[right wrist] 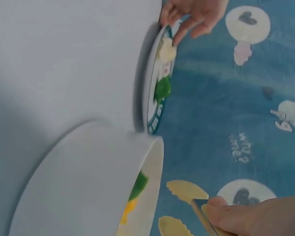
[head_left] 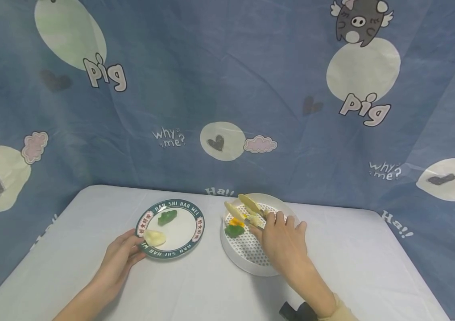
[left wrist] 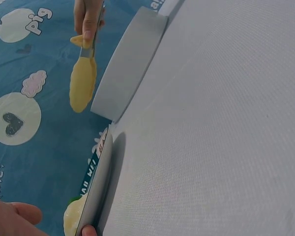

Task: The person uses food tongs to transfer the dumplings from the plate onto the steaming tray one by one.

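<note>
In the head view my left hand holds the near-left rim of a white plate with a green lettered border. A pale yellow piece of food lies by the fingers, and a green leafy piece sits farther back. My right hand grips tongs with yellow scalloped tips. The tips stand apart with nothing between them, over a round white perforated tray with a tall wall. Inside it are a green piece, an orange-yellow piece and pale food, partly hidden by the tongs.
A white cloth covers the table, with plate and tray side by side towards its back edge. Behind it hangs a blue curtain printed with pigs and words. A black object shows beneath the right wrist.
</note>
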Demonstrator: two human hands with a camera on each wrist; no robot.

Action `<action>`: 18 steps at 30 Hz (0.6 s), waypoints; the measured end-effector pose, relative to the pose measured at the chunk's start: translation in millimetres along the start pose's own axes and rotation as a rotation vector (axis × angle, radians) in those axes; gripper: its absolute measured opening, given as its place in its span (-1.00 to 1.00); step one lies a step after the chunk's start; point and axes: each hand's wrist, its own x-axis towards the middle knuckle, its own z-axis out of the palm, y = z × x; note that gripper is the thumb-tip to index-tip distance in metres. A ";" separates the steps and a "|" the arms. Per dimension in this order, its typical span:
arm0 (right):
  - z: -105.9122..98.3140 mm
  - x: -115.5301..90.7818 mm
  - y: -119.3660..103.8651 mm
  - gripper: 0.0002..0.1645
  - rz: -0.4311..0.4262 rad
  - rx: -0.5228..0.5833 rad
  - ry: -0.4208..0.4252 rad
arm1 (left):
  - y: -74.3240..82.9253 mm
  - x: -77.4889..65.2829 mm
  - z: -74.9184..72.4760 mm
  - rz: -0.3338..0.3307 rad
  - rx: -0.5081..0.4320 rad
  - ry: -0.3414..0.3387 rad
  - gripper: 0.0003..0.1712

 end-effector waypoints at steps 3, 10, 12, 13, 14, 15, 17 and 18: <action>-2.4 -1.6 -8.0 -0.26 -0.036 -0.013 0.011 | 0.1 0.6 0.1 -0.001 -0.003 0.004 -0.06; -4.6 -4.1 -28.6 -0.24 -0.090 0.020 -0.056 | -0.1 1.1 0.6 0.000 0.003 0.009 -0.07; -3.9 -5.9 -35.9 -0.23 -0.106 0.026 -0.065 | -0.1 1.0 0.1 -0.001 0.004 0.008 -0.07; -3.4 -6.9 -39.6 -0.23 -0.117 0.022 -0.064 | -0.1 1.0 -0.1 -0.002 0.003 0.008 -0.07; -2.8 -7.9 -43.4 -0.23 -0.129 0.022 -0.057 | 0.0 1.1 -0.2 -0.002 0.002 0.007 -0.07; -2.4 -8.6 -47.3 -0.22 -0.140 0.020 -0.050 | 0.0 1.1 -0.4 -0.002 0.000 0.006 -0.07; -1.6 -9.6 -55.0 -0.21 -0.161 0.029 -0.047 | -0.1 1.0 -0.7 -0.003 -0.002 0.003 -0.06; -1.3 -9.9 -58.6 -0.20 -0.171 0.030 -0.053 | -0.3 1.1 -0.8 -0.003 -0.006 0.002 -0.06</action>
